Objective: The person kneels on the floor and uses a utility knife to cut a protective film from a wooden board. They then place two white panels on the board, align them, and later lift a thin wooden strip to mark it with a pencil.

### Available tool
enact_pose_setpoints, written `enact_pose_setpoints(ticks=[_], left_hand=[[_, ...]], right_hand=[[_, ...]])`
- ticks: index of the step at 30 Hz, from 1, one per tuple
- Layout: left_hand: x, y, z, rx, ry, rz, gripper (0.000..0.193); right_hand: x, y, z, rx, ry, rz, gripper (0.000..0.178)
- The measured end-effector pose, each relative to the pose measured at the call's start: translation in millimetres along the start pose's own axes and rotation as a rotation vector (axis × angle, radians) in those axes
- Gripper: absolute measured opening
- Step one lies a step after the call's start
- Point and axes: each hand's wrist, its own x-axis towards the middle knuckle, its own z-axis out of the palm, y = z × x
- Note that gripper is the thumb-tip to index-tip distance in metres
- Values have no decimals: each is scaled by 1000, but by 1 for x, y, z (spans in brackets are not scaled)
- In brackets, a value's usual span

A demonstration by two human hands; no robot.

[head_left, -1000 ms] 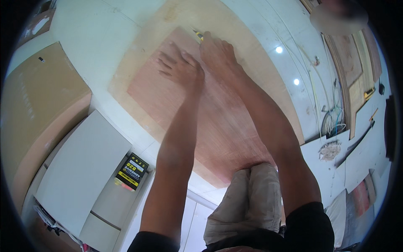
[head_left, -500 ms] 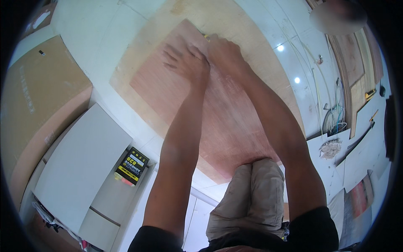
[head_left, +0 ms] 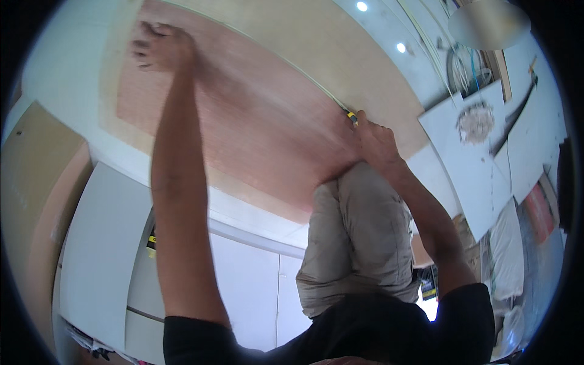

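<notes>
A reddish plywood sheet (head_left: 255, 115) lies flat on a larger tan board (head_left: 340, 55). My left hand (head_left: 164, 48) is at the sheet's far left end, fingers spread and smeared by motion, holding nothing. Close to my knees, my right hand (head_left: 378, 143) is closed round a small yellow and black tape measure (head_left: 352, 117), mostly hidden by the fingers. From it a thin pale strip (head_left: 304, 74) runs along the sheet's right edge toward the far end. The near end of the sheet meets my trousered knees.
To the left stand a large cardboard box (head_left: 42, 164) and grey-white panels (head_left: 100, 231). White board offcuts (head_left: 456, 146) lie on the right, one bearing a pale rough lump (head_left: 476, 123). Loose cables (head_left: 465, 70) trail on the floor at the upper right. A blurred patch covers the top right.
My right hand has come back from the far end toward my knees, with the pale strip now showing behind it. My left hand appears farther left, and the whole view has shifted.
</notes>
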Motion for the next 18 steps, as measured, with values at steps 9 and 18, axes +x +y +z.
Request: enact_pose_setpoints(ticks=[9, 18], left_hand=[[5, -11, 16, 11, 57, 27, 51], [-2, -9, 15, 28, 22, 41, 56]], right_hand=[[-144, 118, 55, 51, -188, 194, 24], [-188, 131, 26, -48, -280, 238, 28]])
